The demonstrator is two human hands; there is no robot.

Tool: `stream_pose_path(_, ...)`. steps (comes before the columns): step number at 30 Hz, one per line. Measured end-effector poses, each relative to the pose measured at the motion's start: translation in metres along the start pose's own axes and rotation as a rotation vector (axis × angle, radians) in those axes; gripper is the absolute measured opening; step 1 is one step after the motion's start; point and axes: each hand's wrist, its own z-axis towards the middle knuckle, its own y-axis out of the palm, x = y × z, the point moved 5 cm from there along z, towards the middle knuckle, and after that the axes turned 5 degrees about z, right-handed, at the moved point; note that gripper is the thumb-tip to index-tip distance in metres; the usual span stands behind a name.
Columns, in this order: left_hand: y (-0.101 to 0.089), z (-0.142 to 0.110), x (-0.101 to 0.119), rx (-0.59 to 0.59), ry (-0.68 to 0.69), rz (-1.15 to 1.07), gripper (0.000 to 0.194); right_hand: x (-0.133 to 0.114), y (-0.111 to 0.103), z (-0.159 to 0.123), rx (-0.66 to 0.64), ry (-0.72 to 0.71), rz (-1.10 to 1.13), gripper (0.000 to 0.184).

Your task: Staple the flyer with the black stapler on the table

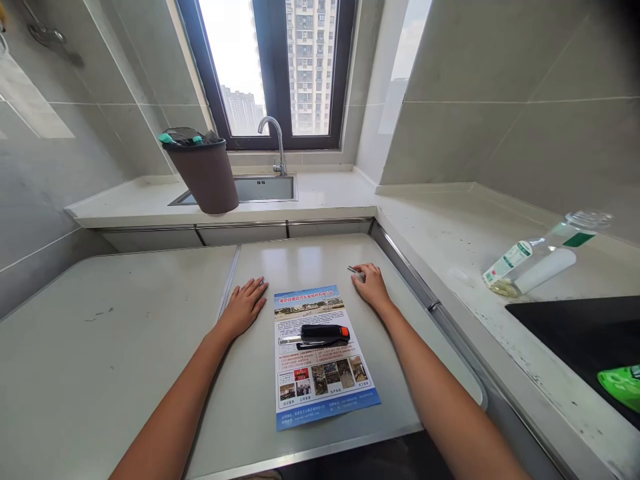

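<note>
My left hand lies flat on the pale folding table, fingers stretched out, left of a printed flyer. My right hand is closed at the fingertips on a small silver piece that looks like a strip of staples, just beyond the flyer's upper right corner. Between my arms the blue-and-white flyer rests on the table. Across its middle lies a black stapler with an orange end to the right; its silver metal part sticks out to the left. Neither hand touches the stapler.
Behind the table, a brown bin stands at the sink, with a faucet beside it. On the right counter are a tilted-looking clear bottle, a black cooktop-like panel and a green packet.
</note>
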Motion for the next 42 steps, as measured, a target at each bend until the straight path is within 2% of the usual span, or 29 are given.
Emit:
stream_pose_path(2, 0.0, 0.0, -0.002, 0.007, -0.004, -0.003, 0.048, -0.015, -0.004, -0.003, -0.034, -0.057, 0.074, 0.023)
stream_pose_path(3, -0.001, 0.0, -0.003, 0.017, -0.005, -0.004, 0.047, -0.025, -0.004, -0.005, -0.097, -0.102, 0.125, 0.026)
stream_pose_path(7, -0.004, -0.001, -0.005, 0.071, 0.002, -0.013, 0.043, -0.071, 0.007, -0.027, -0.537, -0.296, 0.381, 0.042)
stream_pose_path(10, -0.006, -0.002, -0.004, 0.092, 0.007, -0.03, 0.041, -0.094, 0.023, -0.049, -0.87, -0.387, 0.51, 0.054)
stream_pose_path(12, -0.006, -0.002, -0.003, 0.098, 0.007, -0.036, 0.041, -0.101, 0.033, -0.06, -1.025, -0.41, 0.52, 0.059)
stream_pose_path(14, -0.007, -0.002, -0.002, 0.098, 0.008, -0.034, 0.041, -0.102, 0.04, -0.066, -1.112, -0.417, 0.502, 0.059)
stream_pose_path(17, -0.008, -0.002, -0.002, 0.096, 0.011, -0.03, 0.04, -0.102, 0.043, -0.069, -1.157, -0.419, 0.487, 0.053)
stream_pose_path(25, -0.009, -0.002, -0.001, 0.104, 0.008, -0.055, 0.04, -0.1, 0.039, -0.068, -1.163, -0.42, 0.455, 0.043)
stream_pose_path(38, -0.011, -0.003, 0.0, 0.099, 0.002, -0.062, 0.04, -0.103, 0.039, -0.069, -1.16, -0.429, 0.448, 0.044)
stream_pose_path(42, -0.009, -0.003, -0.003, 0.109, 0.005, -0.072, 0.048, -0.103, 0.039, -0.069, -1.159, -0.434, 0.448, 0.042)
